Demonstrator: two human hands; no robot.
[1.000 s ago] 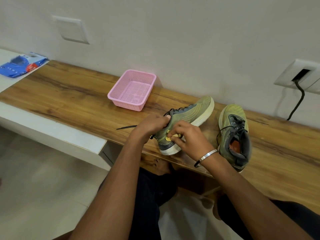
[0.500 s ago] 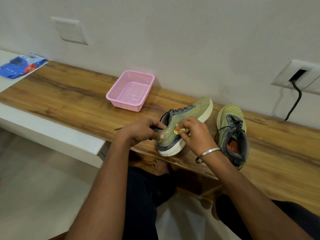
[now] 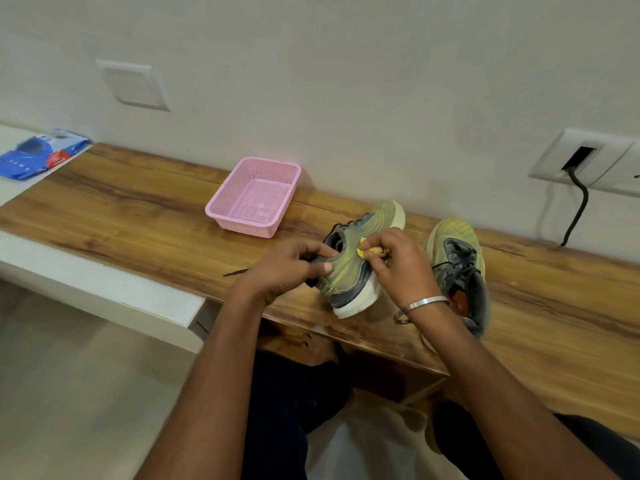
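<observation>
**A:** How many shoes are there?

**B:** Two, both green with grey trim. The first shoe lies tipped on its side near the front edge of the desk, with its toe towards the wall. The second shoe stands upright just to its right, apart from it.

**A:** And the hands?

**B:** Two, both on the first shoe. The left hand has its grip closed round the heel collar, thumb on the outer side and fingers curled at the opening. The right hand has a narrow grip, pinching one yellow cloth and pressing it against the shoe's upper side. One silver bangle sits on that wrist.

**A:** How many cloths?

**B:** One, bunched up small under the fingertips and touching the shoe.

**A:** What else is on the desk?

**B:** One pink mesh basket behind the hands, near the wall and well clear of both shoes. One thin black strand lies just left of the left wrist; I cannot tell what it is.

**A:** And off the desk?

**B:** One blue packet lies on the white surface at the far left. There are two wall plates: one blank plate above the desk on the left, and one socket on the right. One black cable hangs from the socket down to the desk.
</observation>
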